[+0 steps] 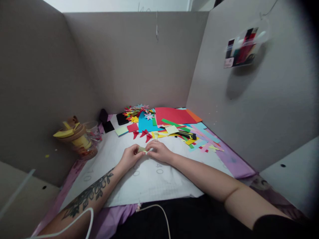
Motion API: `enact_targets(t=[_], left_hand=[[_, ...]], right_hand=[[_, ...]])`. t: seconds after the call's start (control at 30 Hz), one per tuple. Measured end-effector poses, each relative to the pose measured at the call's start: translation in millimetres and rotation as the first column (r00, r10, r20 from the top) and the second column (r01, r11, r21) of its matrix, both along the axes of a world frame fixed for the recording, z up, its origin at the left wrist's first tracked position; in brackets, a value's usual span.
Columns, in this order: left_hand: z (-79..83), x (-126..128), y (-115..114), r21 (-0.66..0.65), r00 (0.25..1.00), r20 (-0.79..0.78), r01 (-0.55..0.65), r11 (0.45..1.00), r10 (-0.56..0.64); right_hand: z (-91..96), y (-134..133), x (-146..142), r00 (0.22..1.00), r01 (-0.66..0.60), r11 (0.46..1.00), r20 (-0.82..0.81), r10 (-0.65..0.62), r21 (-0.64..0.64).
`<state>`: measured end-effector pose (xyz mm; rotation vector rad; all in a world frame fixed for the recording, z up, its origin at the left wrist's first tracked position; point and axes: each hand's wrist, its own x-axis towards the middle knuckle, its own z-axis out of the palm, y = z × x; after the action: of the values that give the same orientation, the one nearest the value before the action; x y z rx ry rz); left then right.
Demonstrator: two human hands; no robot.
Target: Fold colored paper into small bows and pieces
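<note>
A small pale yellow-green piece of paper (pixel 142 149) is pinched between both hands, low over the white sheet on the table. My left hand (pixel 132 155) grips its left side with thumb and fingers closed. My right hand (pixel 159 151) holds the right side, fingers curled and thumb close to the other thumb. The fingers cover part of the paper, so its folds cannot be made out. Just beyond the hands lie several folded red paper pieces (pixel 144 133) and a pale folded piece (pixel 156 134).
Colourful folded paper stars (pixel 139 111) are heaped at the back beside red sheets (pixel 174 116) and a blue sheet (pixel 147 123). A black-yellow cutter (pixel 186 134) lies among paper strips (pixel 204 132). A lidded cup (pixel 78 139) stands left. Grey partitions (pixel 137 59) enclose the table; a white cable (pixel 157 206) crosses the front.
</note>
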<state>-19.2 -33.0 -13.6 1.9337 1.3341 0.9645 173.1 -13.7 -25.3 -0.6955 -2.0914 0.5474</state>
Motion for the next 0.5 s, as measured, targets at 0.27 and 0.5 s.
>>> enact_targets(t=[0.27,0.5], left_hand=[[-1.3,0.6,-0.5,0.053,0.998,-0.063,0.025,0.998,-0.022],[2.9,4.1,-3.8,0.061,0.994,-0.035,0.108,0.992,-0.106]], right_hand=[[1.4,-3.3,-2.9,0.995,0.092,0.99,-0.037,-0.096,-0.103],[0.7,-5.9,-6.6,0.995,0.073,0.986,-0.049,-0.081,-0.15]])
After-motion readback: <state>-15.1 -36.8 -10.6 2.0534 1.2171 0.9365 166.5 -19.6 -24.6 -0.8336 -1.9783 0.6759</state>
